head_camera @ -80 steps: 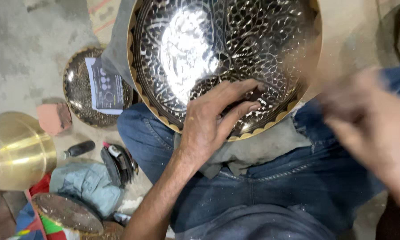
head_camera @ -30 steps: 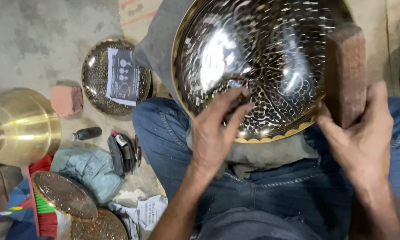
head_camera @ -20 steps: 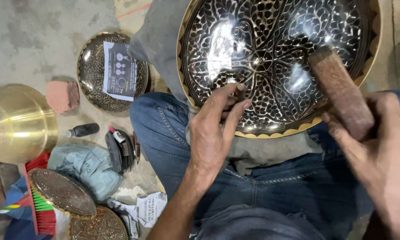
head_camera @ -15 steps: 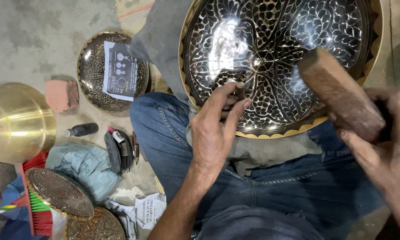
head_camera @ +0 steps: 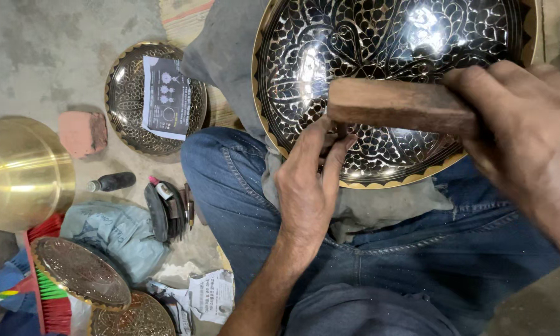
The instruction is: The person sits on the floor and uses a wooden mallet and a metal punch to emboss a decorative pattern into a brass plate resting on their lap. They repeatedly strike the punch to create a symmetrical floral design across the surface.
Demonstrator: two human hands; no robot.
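Large engraved plate: one, round, black ground with silver leaf-and-flower pattern and a scalloped gold rim; rests tilted on a grey cloth across the person's lap, on the blue jeans.

Left hand: at the lower rim of the large plate, fingers drawn narrow together, pinching a small dark metal punch whose tip stands on the plate's surface.

Right hand: fingers wrapped around one end of a wooden block, which lies level over the plate, its free end just above the punch.

Left of the large plate, on the concrete floor:
- Small engraved plate: one, with one printed paper sheet lying in it.
- Red brick piece: one, beside the small plate.
- Brass bowl: one, plain and polished, farther left; contents cannot be told.
- Small dark bottle: one, lying on its side.
- Black pouch: one, open, holding several thin tools; exact count unclear.
- Grey-blue bag: one, crumpled.

Below-left of the large plate:
- Unpainted engraved plates: two, one partly over the other.
- Crumpled printed paper: one.
- Coloured cloth and red bristles at the edge.
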